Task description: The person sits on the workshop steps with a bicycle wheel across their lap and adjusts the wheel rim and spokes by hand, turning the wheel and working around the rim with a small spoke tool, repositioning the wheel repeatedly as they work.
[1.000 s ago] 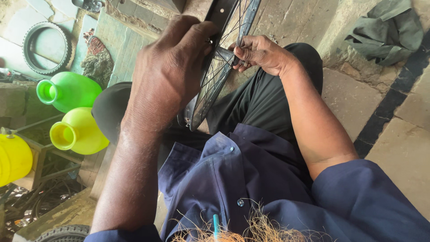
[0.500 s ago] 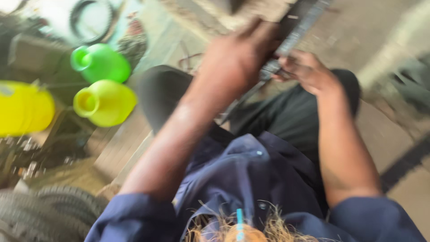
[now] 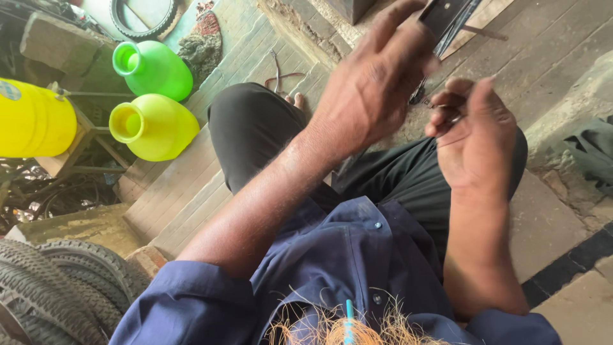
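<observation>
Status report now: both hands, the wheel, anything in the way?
Left hand gripping the black wheel rim at top. Right hand beside it, fingers curled, contents unclear. Nothing blocking the wheel; green jug and yellow jug off left.

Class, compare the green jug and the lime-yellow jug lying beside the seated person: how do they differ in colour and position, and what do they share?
The green jug is bright green; the lime-yellow jug is yellowish. In the head view the green jug lies higher in the picture, beside a rag, while the lime-yellow jug lies lower, next to a wooden stool. Both look like plastic, lie on their sides and show open mouths pointing left.
</observation>
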{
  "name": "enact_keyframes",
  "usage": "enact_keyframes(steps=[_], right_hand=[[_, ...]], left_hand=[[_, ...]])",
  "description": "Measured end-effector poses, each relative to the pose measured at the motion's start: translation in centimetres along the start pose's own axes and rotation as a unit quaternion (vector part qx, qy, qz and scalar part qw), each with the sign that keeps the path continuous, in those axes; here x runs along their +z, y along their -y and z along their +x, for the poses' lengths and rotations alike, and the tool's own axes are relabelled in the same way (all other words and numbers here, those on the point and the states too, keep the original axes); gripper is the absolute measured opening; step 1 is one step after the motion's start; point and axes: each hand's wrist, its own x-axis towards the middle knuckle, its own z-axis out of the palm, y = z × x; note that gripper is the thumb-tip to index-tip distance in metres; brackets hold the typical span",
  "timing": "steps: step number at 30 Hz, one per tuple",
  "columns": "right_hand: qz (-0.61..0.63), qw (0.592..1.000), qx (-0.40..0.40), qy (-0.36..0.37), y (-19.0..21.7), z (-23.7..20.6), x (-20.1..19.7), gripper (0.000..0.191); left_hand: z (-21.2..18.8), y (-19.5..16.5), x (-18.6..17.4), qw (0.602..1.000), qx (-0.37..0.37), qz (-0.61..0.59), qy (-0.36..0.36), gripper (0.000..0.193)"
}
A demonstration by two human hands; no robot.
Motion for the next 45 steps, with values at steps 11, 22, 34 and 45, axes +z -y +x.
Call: enact_keyframes(steps=[11, 22, 34, 45], right_hand=[[0.176, 0.975, 0.127, 0.039, 1.3, 0.5, 0.6, 0.043], [-0.140, 0.973, -0.127, -0.136, 2.1, 9.2, -13.3, 0.021], [-0.702, 0.706, 0.085, -0.051, -5.0, 13.7, -17.6, 0.012], [-0.795, 0.605, -0.043, -0.026, -5.6, 14.7, -17.8, 0.017]], left_hand=[[-0.3, 1.0, 2.3, 0.997, 0.050, 0.002, 0.067, 0.063], [0.2, 1.9, 1.2, 0.999, -0.018, 0.039, 0.014, 0.025], [0.9, 0.4, -0.2, 0.997, 0.032, 0.058, 0.034, 0.022], [1.0, 0.6, -1.1, 0.995, -0.002, 0.086, 0.057, 0.016]])
